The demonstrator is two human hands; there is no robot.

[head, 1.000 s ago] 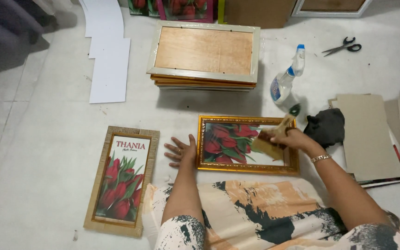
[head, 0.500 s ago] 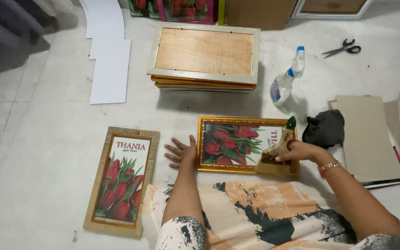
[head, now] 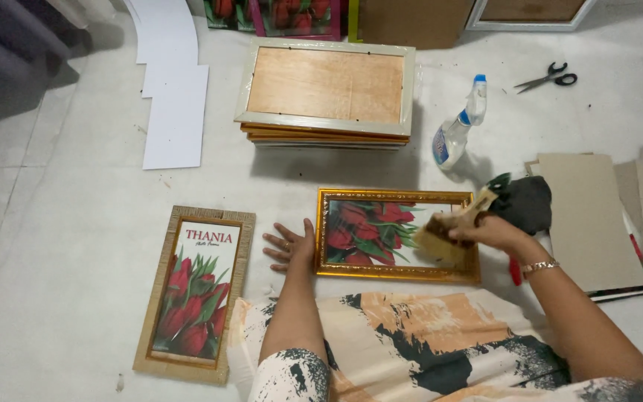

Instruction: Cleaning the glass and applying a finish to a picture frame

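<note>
While right hand (head: 489, 229) gripped a brush (head: 444, 234) on the gold-framed tulip picture (head: 396, 233), left hand (head: 289, 246) lay flat, released; spray bottle (head: 455, 126), stacked frames (head: 327, 93) (upper centre), pale floor (head: 76, 223).

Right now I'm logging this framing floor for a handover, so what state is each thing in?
Gold-framed tulip picture: flat, face up.
Wide tan paintbrush: gripped by right hand, bristles on the picture.
Left hand: fingers spread on the floor, against the frame's left edge.
Tall woven-framed tulip print: flat, face up.
Stack of frames: face down, backing boards showing.
Clear spray bottle: upright.
Black-handled scissors: blades shut, lying flat.
</note>
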